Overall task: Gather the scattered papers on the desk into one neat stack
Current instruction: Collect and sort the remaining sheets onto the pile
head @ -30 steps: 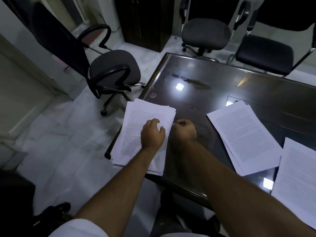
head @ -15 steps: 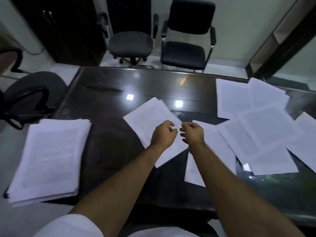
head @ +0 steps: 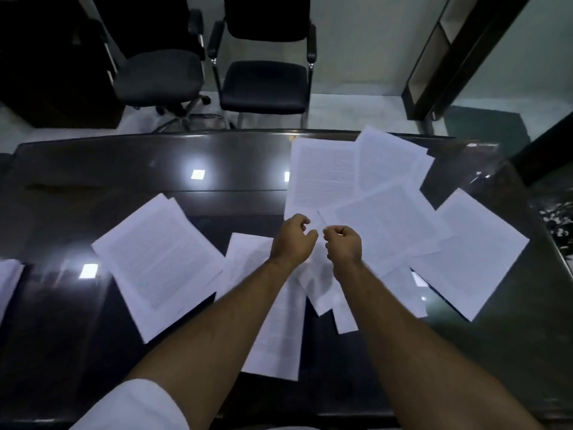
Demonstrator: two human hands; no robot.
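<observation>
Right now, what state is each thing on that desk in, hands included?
left hand: fingers loosely curled above the sheets, holding nothing visible.
right hand: fingers curled into a loose fist, holding nothing visible.
loose papers: scattered flat, overlapping at odd angles, not yet gathered.
sheets on the left: lying flat, skewed, apart from the rest.
stack: at the desk's left edge, mostly out of view.
desk: dark, glossy, reflecting ceiling lights.
</observation>
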